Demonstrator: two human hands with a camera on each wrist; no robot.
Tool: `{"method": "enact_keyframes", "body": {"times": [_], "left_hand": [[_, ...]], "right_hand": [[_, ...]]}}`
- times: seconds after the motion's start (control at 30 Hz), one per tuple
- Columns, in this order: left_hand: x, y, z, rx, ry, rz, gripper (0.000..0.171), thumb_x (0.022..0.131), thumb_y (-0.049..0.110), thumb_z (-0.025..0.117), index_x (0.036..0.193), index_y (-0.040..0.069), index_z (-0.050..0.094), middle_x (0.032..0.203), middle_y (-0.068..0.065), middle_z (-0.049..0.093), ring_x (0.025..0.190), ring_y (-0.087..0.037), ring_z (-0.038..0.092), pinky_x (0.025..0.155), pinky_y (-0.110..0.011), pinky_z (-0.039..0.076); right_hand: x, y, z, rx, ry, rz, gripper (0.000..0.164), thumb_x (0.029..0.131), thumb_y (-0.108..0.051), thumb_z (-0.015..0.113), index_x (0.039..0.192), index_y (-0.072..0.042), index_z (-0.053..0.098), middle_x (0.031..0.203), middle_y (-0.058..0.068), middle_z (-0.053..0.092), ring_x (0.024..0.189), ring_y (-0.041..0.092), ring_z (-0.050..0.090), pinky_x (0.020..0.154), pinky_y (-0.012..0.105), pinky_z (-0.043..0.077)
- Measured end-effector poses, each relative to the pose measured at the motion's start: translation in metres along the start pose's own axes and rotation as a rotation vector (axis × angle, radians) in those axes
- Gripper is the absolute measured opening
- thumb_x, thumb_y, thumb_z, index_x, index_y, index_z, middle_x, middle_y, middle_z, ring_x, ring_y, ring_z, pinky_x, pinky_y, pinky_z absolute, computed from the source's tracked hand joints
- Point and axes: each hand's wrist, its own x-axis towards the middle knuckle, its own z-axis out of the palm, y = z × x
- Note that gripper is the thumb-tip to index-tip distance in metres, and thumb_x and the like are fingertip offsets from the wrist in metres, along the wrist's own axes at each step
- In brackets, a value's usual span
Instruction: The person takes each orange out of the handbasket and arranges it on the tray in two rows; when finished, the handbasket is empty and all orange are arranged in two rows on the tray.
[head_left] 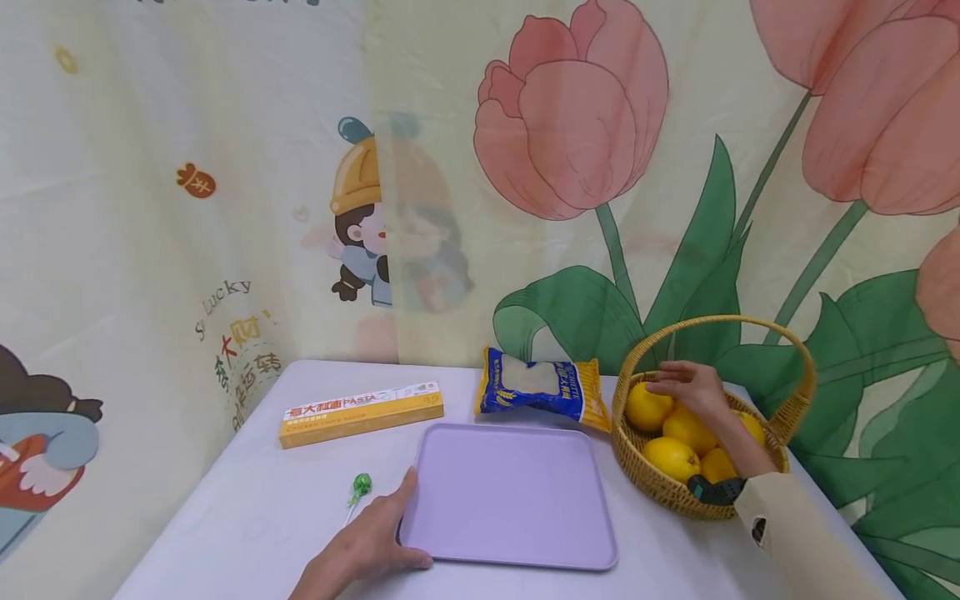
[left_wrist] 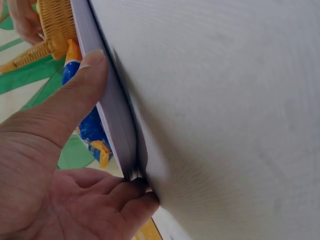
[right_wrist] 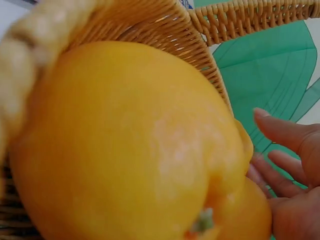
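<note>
My left hand (head_left: 372,533) holds the near left corner of a light purple tray (head_left: 510,500) that lies on the table. In the left wrist view its thumb lies along the tray's near side, while the fingers (left_wrist: 135,200) curl in at the corner. On the right, my right hand (head_left: 693,390) is over a wicker basket (head_left: 652,482) of several lemons (head_left: 671,458). Its fingers are spread and loosely bent, with nothing between them. A large lemon (right_wrist: 125,140) fills much of the right wrist view, beside the hand.
Behind the tray lie a yellow and white pasta box (head_left: 362,415) and a blue and yellow pasta bag (head_left: 532,387). A green lollipop (head_left: 362,485) rests left of the tray. The basket's tall handle (head_left: 720,320) arches over the lemons. A printed curtain (head_left: 435,208) hangs behind the table.
</note>
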Motion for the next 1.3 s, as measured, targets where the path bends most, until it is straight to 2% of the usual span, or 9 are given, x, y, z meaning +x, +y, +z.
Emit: {"method": "enact_keyframes", "body": {"times": [0.1,0.2,0.27,0.47,0.6,0.7,0.87,1.1,1.3], "left_hand": [[-0.002,0.000,-0.001,-0.001,0.002,0.001,0.128,0.071,0.028,0.103,0.165,-0.011,0.025,0.159,-0.038,0.046,0.141,-0.045,0.055,0.120,-0.067,0.039],[-0.003,-0.001,-0.002,-0.010,0.000,0.006,0.128,0.071,0.027,0.103,0.165,-0.011,0.025,0.159,-0.038,0.044,0.141,-0.046,0.055,0.120,-0.067,0.038],[-0.003,-0.001,-0.002,-0.011,0.003,0.009,0.129,0.071,0.027,0.103,0.165,-0.012,0.025,0.159,-0.039,0.045,0.140,-0.046,0.056,0.119,-0.067,0.039],[-0.004,-0.001,-0.001,-0.006,0.001,-0.022,0.129,0.069,0.028,0.104,0.165,-0.011,0.026,0.159,-0.038,0.045,0.140,-0.046,0.055,0.120,-0.067,0.039],[-0.004,-0.001,0.000,-0.003,-0.004,-0.033,0.129,0.069,0.027,0.104,0.165,-0.010,0.026,0.160,-0.037,0.045,0.141,-0.046,0.055,0.120,-0.067,0.038],[-0.004,-0.001,0.001,0.000,-0.005,-0.032,0.129,0.070,0.027,0.104,0.165,-0.011,0.026,0.160,-0.037,0.045,0.140,-0.043,0.056,0.120,-0.067,0.038],[-0.002,-0.002,0.001,-0.005,-0.005,-0.015,0.128,0.070,0.028,0.103,0.165,-0.011,0.026,0.160,-0.037,0.044,0.142,-0.044,0.054,0.121,-0.067,0.038],[-0.001,-0.003,0.001,0.009,-0.006,0.008,0.128,0.071,0.028,0.103,0.164,-0.012,0.026,0.156,-0.038,0.048,0.137,-0.042,0.058,0.119,-0.067,0.040],[0.000,-0.003,0.001,0.008,-0.012,0.014,0.127,0.071,0.028,0.103,0.164,-0.012,0.026,0.156,-0.039,0.048,0.139,-0.046,0.057,0.119,-0.068,0.039]], "right_hand": [[0.003,-0.005,0.002,-0.018,-0.041,0.028,0.065,0.102,-0.012,0.077,0.151,0.017,0.047,0.150,0.039,0.054,0.137,0.053,0.055,0.103,0.031,0.059],[0.005,-0.009,0.001,-0.028,-0.077,0.076,0.066,0.100,-0.010,0.077,0.151,0.018,0.045,0.153,0.041,0.049,0.140,0.055,0.050,0.115,0.054,0.052],[0.007,-0.011,0.001,-0.032,-0.093,0.092,0.067,0.099,-0.009,0.078,0.151,0.018,0.046,0.154,0.041,0.049,0.141,0.056,0.049,0.117,0.059,0.048],[0.010,-0.011,0.002,-0.037,-0.104,0.100,0.066,0.096,-0.008,0.081,0.149,0.017,0.049,0.153,0.039,0.051,0.141,0.054,0.050,0.118,0.059,0.047],[0.012,-0.016,0.001,-0.129,-0.165,0.121,0.069,0.095,-0.013,0.084,0.149,0.016,0.052,0.151,0.041,0.051,0.130,0.053,0.052,0.114,0.058,0.050],[0.015,-0.021,0.001,-0.200,-0.213,0.134,0.072,0.093,-0.017,0.086,0.148,0.015,0.052,0.147,0.041,0.052,0.119,0.047,0.053,0.105,0.053,0.054],[0.016,-0.025,0.001,-0.230,-0.213,0.143,0.074,0.090,-0.013,0.088,0.149,0.015,0.052,0.143,0.041,0.054,0.116,0.046,0.056,0.102,0.050,0.057],[0.008,-0.011,0.006,-0.177,-0.149,0.037,0.067,0.087,-0.012,0.091,0.142,0.013,0.061,0.140,0.037,0.063,0.123,0.050,0.061,0.103,0.054,0.059],[0.002,-0.006,0.006,-0.086,-0.114,0.000,0.072,0.090,-0.018,0.091,0.146,0.012,0.058,0.144,0.035,0.062,0.123,0.046,0.062,0.105,0.050,0.058]]}}
